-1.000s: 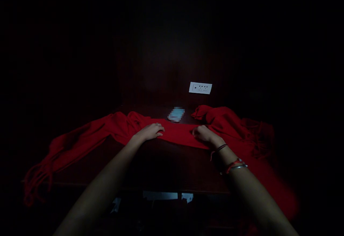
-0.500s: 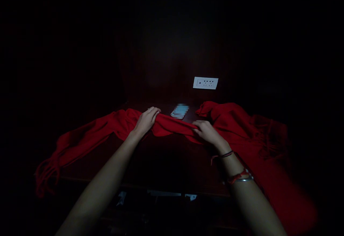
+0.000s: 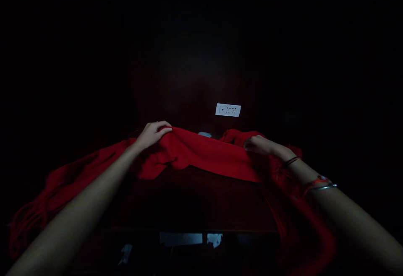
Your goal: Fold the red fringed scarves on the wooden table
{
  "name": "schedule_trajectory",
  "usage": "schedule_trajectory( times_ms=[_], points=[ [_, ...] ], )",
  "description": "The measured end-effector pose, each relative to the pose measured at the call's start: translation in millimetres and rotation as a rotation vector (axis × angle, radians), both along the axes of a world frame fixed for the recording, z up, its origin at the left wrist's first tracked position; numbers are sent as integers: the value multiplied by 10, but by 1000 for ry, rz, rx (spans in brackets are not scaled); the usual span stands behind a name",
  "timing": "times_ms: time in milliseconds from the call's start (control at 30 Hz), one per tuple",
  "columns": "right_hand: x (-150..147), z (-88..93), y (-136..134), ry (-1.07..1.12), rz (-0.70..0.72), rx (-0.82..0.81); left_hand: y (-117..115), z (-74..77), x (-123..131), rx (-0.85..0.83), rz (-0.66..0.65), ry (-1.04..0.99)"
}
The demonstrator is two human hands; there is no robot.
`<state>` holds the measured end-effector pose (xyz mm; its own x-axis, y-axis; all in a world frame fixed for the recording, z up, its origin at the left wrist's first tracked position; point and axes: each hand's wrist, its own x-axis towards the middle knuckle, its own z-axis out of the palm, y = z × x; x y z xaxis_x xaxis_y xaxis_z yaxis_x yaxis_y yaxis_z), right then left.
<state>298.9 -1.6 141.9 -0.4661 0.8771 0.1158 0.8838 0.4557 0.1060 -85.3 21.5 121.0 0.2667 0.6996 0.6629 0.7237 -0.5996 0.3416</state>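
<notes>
A long red scarf (image 3: 208, 152) with fringed ends stretches between my two hands above a dark table. My left hand (image 3: 154, 133) pinches its upper edge left of the middle. With fingers closed, my right hand (image 3: 260, 145) grips the same edge further right. The fringe on the left end trails down towards the near edge, while the right part hangs over the front and is blurred. Behind the scarf, a small pale blue flat object (image 3: 205, 134) is mostly covered and pixelated.
A white socket plate (image 3: 228, 110) is fixed to the dark back panel. The table's front edge (image 3: 189, 230) runs across below, with pale paper-like pieces (image 3: 181, 238) on a lower level. The surroundings are very dark.
My hands have moved apart, left hand to the left and right hand to the right, spreading the scarf wider between them. The scarf now hides most of the blue object.
</notes>
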Motion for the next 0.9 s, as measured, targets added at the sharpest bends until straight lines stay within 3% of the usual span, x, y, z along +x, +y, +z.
schedule_trajectory(
  times_ms=[100,200,267,333,400,467,500,567,633,667,733,833,900],
  points=[
    [56,-15,-35,80,118,-253,-28,510,-233,97,142,-14],
    [-22,-122,-90,92,167,-290,-113,979,-550,179,366,-1],
    [-117,-216,-117,30,163,-267,-182,1166,-776,154,607,49],
    [-218,-291,-116,-28,112,-205,-245,1216,-940,22,850,161],
    [-298,-310,-80,-17,20,-103,-296,1125,-973,-190,996,320],
    [-340,-260,-17,45,-108,17,-334,914,-840,-348,1001,489],
    [-347,-216,14,85,-175,66,-348,774,-720,-337,960,569],
    [-350,-123,48,123,-283,132,-369,456,-416,-301,698,705],
    [-366,-86,22,115,-332,158,-380,128,-105,-332,283,752],
    [-389,-106,-15,95,-320,154,-382,-23,28,-343,100,776],
    [-470,-237,-119,67,-223,127,-375,-270,215,-387,-66,820],
    [-652,-578,-269,44,35,-3,-325,-461,301,-374,-70,847],
    [-762,-777,-310,23,96,-113,-274,-480,276,-362,-64,803]
  ],
)
